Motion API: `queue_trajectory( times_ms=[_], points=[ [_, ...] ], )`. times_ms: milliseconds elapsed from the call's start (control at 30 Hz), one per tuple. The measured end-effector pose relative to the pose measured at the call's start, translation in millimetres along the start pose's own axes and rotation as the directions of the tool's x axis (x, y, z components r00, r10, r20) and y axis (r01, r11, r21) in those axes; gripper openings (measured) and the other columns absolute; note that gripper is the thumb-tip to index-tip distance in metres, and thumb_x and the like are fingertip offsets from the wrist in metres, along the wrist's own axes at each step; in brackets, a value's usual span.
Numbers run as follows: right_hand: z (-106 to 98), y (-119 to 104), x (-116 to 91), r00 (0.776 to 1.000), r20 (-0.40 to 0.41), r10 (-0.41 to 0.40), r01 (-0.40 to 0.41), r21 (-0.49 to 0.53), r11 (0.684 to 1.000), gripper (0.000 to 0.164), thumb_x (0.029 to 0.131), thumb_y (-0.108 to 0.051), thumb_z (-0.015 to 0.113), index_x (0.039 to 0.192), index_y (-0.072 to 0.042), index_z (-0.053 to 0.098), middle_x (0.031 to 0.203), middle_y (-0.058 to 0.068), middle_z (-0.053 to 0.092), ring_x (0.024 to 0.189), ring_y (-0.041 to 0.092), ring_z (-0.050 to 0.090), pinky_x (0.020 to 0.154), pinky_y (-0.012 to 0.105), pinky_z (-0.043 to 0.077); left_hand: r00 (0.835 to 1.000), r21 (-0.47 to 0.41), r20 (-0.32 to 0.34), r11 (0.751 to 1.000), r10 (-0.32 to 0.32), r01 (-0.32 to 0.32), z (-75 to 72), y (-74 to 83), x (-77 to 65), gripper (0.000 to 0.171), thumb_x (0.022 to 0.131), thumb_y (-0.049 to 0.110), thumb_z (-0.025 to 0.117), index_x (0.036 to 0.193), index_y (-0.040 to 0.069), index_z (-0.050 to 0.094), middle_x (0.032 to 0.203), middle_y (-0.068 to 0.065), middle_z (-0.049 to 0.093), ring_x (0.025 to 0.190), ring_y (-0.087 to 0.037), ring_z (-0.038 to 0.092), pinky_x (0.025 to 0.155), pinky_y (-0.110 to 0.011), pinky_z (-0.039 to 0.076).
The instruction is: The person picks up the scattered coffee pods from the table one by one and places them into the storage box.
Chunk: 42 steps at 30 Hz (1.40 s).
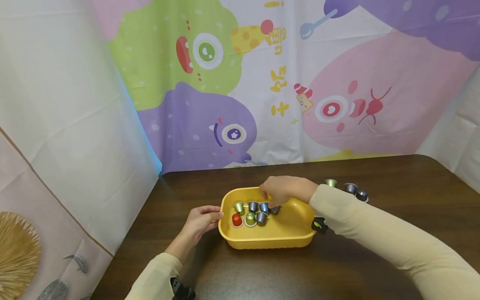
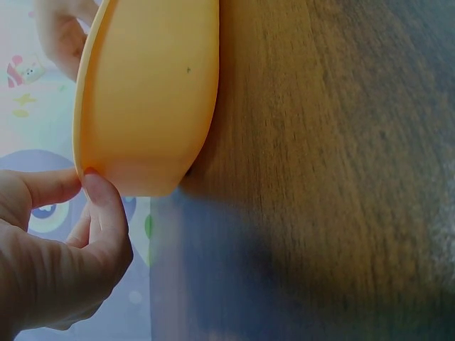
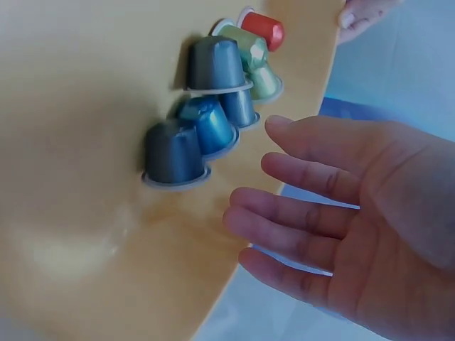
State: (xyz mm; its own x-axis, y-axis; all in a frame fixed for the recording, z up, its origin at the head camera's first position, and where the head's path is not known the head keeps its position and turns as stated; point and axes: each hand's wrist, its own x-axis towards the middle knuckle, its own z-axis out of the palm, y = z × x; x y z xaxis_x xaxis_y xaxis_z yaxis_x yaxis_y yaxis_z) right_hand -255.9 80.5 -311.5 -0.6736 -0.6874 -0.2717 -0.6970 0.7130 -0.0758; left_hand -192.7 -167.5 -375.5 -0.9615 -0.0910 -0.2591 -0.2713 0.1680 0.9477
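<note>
We count seven capsules [image 1: 261, 218] inside the tray [image 1: 271, 242], mostly toward its left end, with more [image 1: 351, 188] on the tabletop [image 1: 180, 191] beyond. Our left hand [image 1: 202, 221] pinches the tray's rim; our right hand [image 1: 283, 189], fingers loosely extended and empty, is near the capsules. We judge them light, smooth and easily dented: grip gently by the sides, just above the flange.

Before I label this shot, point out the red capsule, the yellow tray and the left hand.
Red capsule [image 1: 236, 219]: head view, on its body.
Yellow tray [image 1: 271, 243]: head view, on its near outer wall.
Left hand [image 1: 199, 222]: head view, middle of the hand.
</note>
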Motion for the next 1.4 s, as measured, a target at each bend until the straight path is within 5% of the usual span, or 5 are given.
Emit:
queue_trajectory(
  times_ms=[500, 1100, 1400],
  points=[
    [2.3, 41.6, -44.7, 0.965, -0.256, -0.061, 0.085, 0.086, 0.993, 0.017, 0.084, -0.017, 0.071, 0.097, -0.008, 0.063, 0.086, 0.004, 0.063, 0.076, 0.012, 0.053, 0.071, 0.027, 0.049, 1.0, 0.008, -0.015, 1.0, -0.02, 0.02, 1.4, 1.4, 2.2, 0.027, 0.085, 0.003, 0.067, 0.11, -0.007, 0.065, 0.091, -0.008, 0.066, 0.079, -0.013, 0.064, 0.076, -0.029, 0.06],
    [26.9, 77.1, -101.5, 0.88, -0.464, 0.105, -0.067, 0.097, 0.993, 0.019, 0.081, -0.02, 0.076, 0.093, -0.013, 0.064, 0.089, 0.001, 0.064, 0.083, 0.017, 0.06, 0.073, 0.035, 0.054, 1.0, -0.001, 0.005, 1.0, -0.016, 0.016, -0.2, -1.7, 4.6, 0.027, 0.086, 0.004, 0.066, 0.111, -0.007, 0.064, 0.095, -0.011, 0.067, 0.083, -0.015, 0.066, 0.081, -0.033, 0.06],
    [42.1, 97.7, -119.0, 0.849, -0.511, 0.135, -0.124, 0.055, 0.991, 0.017, 0.08, -0.019, 0.075, 0.092, -0.013, 0.064, 0.086, -0.003, 0.061, 0.076, 0.009, 0.055, 0.066, 0.03, 0.051, 1.0, -0.015, 0.005, 1.0, -0.01, 0.01, -0.3, -1.3, 3.6, 0.028, 0.086, 0.003, 0.066, 0.111, -0.009, 0.063, 0.092, -0.009, 0.066, 0.083, -0.015, 0.066, 0.079, -0.031, 0.06]
  ],
)
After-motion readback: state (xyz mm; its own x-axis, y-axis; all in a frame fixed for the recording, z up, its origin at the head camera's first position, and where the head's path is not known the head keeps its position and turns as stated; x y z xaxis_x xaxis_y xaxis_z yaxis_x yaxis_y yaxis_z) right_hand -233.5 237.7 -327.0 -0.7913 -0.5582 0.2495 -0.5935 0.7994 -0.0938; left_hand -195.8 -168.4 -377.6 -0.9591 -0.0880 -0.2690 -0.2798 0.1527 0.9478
